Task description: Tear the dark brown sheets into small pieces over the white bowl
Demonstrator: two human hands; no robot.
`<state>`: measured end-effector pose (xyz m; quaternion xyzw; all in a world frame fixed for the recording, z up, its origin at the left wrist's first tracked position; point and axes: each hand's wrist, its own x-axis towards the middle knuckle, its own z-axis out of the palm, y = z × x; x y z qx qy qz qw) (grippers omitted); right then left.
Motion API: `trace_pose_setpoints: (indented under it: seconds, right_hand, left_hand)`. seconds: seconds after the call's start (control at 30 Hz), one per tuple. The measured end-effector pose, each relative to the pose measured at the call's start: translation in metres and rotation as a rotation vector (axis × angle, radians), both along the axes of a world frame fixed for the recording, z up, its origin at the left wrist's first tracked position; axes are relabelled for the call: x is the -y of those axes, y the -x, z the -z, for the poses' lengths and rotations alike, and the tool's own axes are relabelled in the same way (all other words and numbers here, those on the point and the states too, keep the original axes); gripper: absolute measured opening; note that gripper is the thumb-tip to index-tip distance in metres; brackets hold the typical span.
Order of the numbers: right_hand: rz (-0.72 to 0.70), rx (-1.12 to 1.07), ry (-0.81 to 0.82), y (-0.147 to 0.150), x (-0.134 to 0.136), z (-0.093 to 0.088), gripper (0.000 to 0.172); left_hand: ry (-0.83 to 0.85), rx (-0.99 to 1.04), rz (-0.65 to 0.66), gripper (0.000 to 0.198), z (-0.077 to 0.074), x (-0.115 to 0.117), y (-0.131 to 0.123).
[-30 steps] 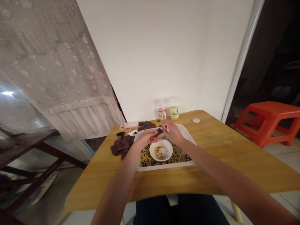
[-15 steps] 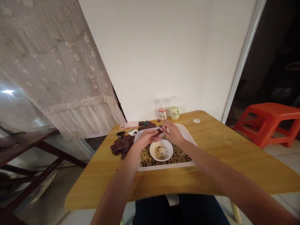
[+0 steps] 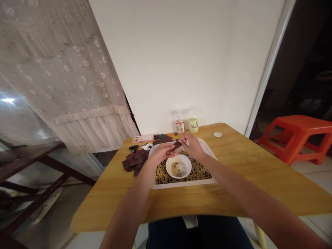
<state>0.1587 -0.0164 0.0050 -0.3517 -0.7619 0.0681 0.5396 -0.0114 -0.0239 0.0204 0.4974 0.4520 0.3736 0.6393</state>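
The left hand (image 3: 163,153) holds one end of a small, flat, dark brown piece (image 3: 177,145), with the thumb on top and the fingers under it. The right hand (image 3: 191,144) pinches the other end with its fingertips. I cannot tell if something tiny is also tucked in those fingers. The brown piece is up in the air between the two hands, over the back part of a white tray (image 3: 206,147).

The tray has lots of little round balls (image 3: 164,176) in it, tan and black. They are too small to tell if they are beads or beans. A white bowl (image 3: 185,162) with a dark rim sits in the tray among them, just below the hands. Some more tan balls (image 3: 176,169) and a few dark ones are inside the bowl.

Left of the tray is a messy pile of brown pieces (image 3: 135,162). Behind the pile lies a pink phone (image 3: 143,138). Two bottles with labels, one red and white (image 3: 180,126) and one green (image 3: 193,125), stand by the wall at the back of the wooden table (image 3: 246,162).
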Motion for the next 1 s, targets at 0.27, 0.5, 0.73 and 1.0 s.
trace_pose_setpoints:
  seconds: [0.27, 0.5, 0.73, 1.0]
  right_hand:
    - [-0.006, 0.016, 0.010, 0.0002, 0.0025, -0.0009, 0.022]
    - [-0.016, 0.021, 0.008, 0.0001, 0.0014, -0.0007, 0.022]
    - [-0.009, 0.007, 0.011, -0.0004, 0.0012, 0.0002, 0.022]
    - [-0.014, 0.049, 0.014, 0.0012, 0.0020, 0.0006, 0.022]
  left_hand:
    - [0.011, 0.012, 0.002, 0.010, 0.0000, -0.0001, 0.0012]
    - [-0.002, 0.029, -0.013, 0.011, 0.0009, -0.0009, 0.0021]
    - [-0.007, 0.064, -0.036, 0.010, 0.0011, -0.0018, 0.0028]
    - [0.003, 0.052, -0.017, 0.009, 0.0024, -0.0031, 0.0026]
